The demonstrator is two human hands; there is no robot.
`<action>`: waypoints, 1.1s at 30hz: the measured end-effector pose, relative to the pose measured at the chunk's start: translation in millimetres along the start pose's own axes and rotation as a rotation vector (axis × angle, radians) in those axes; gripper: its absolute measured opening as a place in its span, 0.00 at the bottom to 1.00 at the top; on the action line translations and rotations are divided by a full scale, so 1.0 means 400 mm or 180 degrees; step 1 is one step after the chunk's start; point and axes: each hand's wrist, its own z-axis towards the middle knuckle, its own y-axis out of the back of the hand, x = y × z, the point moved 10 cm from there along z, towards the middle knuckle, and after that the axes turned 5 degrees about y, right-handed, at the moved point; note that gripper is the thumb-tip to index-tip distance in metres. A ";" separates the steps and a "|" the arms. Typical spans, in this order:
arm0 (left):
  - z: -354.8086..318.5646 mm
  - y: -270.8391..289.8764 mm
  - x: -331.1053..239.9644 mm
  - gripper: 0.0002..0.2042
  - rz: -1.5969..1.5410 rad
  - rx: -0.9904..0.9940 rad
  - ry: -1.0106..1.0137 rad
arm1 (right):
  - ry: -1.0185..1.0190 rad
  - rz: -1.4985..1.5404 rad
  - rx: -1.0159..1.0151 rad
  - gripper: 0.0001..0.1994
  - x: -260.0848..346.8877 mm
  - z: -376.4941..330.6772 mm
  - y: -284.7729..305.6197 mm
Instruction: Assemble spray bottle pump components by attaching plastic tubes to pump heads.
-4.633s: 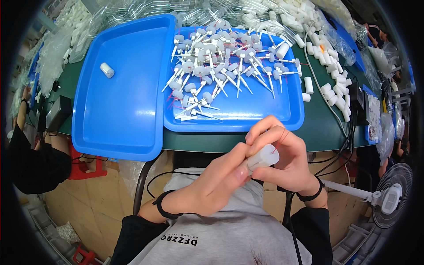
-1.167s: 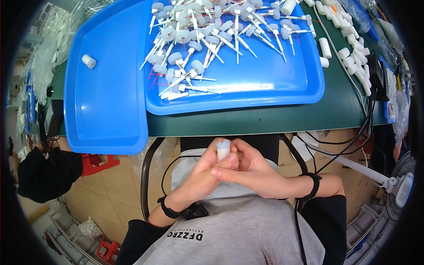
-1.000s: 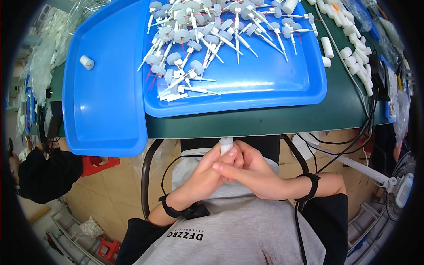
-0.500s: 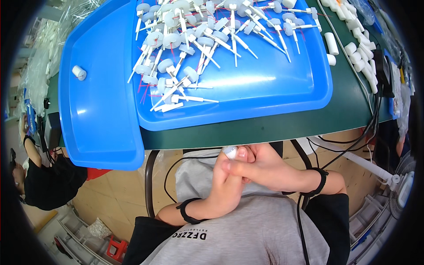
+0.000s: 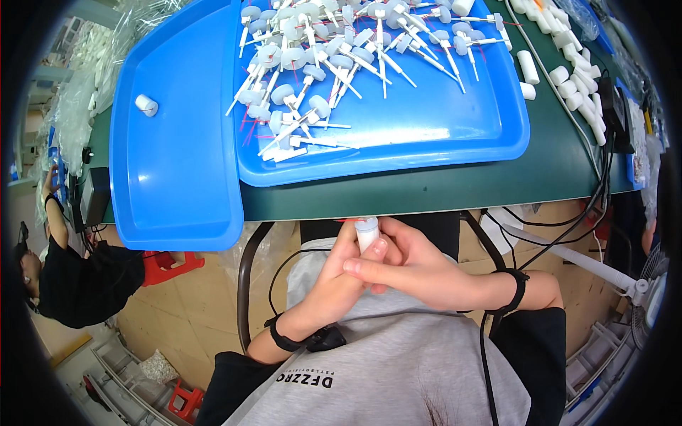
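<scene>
A small white cylinder stands up out of my two hands, just below the table's near edge. Some thin red wire shows at its top. My left hand is wrapped round its left side, while my right hand closes on it from the right, the thumb crossing over the left hand. The fingers hide its lower end. Beyond them, the larger blue tray holds a heap of white-stemmed parts with pale round discs and red wires. A single white cylinder lies in the left blue tray.
More white cylinders lie at the right of the green table, beside a cable and a black box. Black cables hang over the right edge. At far left a person in black sits near a red stool.
More of the white cylinder now shows above my fingers, and red wire has come into sight at its top. The trays have shifted slightly up in view, the left one also rightward.
</scene>
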 end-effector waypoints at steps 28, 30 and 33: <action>0.018 0.037 0.021 0.09 0.0559 0.0053 -0.0159 | 0.0125 0.0132 -0.0460 0.22 -0.061 0.014 0.019; 0.015 0.033 0.035 0.09 0.0531 0.0152 0.0058 | 0.0410 0.0216 -0.0404 0.23 -0.042 0.019 0.012; 0.016 0.025 0.025 0.08 0.0226 0.0104 -0.0098 | 0.0120 0.0073 -0.0509 0.27 -0.030 0.009 0.021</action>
